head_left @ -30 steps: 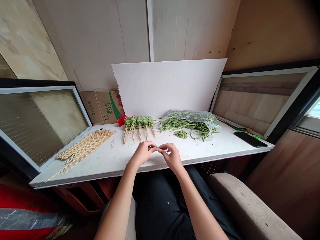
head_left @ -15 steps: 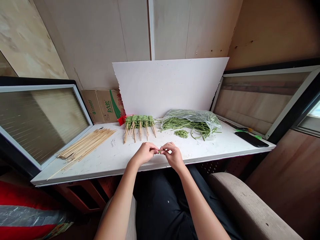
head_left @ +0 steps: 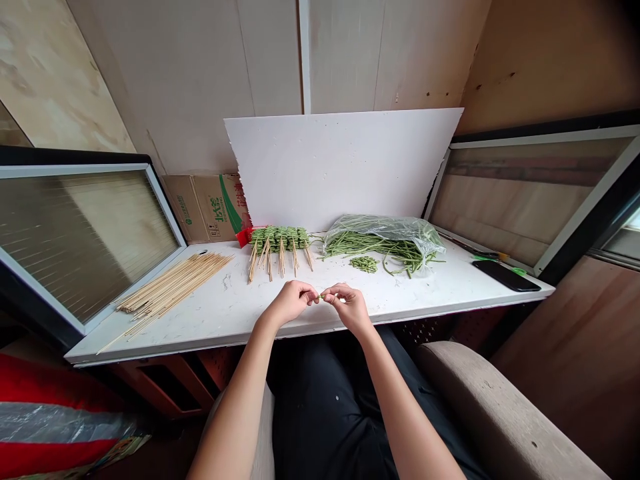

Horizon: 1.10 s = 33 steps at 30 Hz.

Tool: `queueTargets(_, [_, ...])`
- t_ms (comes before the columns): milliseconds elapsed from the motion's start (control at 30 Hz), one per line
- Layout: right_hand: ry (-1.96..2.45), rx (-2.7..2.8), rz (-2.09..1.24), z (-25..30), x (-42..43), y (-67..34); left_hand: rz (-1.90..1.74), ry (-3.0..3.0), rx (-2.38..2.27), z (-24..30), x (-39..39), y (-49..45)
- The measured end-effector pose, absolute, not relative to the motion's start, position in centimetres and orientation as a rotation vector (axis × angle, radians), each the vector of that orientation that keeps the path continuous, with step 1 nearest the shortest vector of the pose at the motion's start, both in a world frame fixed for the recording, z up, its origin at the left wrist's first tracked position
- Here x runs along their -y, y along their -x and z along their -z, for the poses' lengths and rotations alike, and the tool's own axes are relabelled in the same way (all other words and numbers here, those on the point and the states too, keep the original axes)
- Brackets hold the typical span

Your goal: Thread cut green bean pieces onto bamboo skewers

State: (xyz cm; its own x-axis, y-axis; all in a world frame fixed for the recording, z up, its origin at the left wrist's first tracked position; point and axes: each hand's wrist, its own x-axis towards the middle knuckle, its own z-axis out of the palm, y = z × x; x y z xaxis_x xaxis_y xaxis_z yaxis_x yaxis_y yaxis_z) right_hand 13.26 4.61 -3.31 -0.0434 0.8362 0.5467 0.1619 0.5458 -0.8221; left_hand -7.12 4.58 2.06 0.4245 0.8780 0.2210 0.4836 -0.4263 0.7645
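Just slim bean (head_left: 320,296) btwn L hand (head_left: 289,306), R hand (head_left: 351,307)

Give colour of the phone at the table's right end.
Black; the phone shows clearly in the head view, lying on the white table.

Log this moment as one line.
left hand: pinches green bean piece | right hand: pinches it too | beyond: loaded skewers | left: bare skewers | right: bagged beans

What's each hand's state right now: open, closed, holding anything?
Left hand: closed, grip pinching one end of the green bean piece.
Right hand: closed, pinching the other end of the same piece.
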Motion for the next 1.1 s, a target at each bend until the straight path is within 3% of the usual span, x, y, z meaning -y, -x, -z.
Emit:
queueTargets(267, [1.148, 1.334, -0.622, 4.3, -5.8, -17.0, -0.993, -1.975, -1.362, -2.4, -5.0, 9.8])
queueTargets(800, [1.314, 1.767, -0.164, 6.1, -8.4, -16.1, -0.919, -2.035, -1.352, -0.2, -5.6, 7.2])
queueTargets(1100, [1.092, 1.551, -0.642, 2.6, -4.3, -15.4, -1.108, -2.066, -1.202, -0.9, -5.0, 5.9])
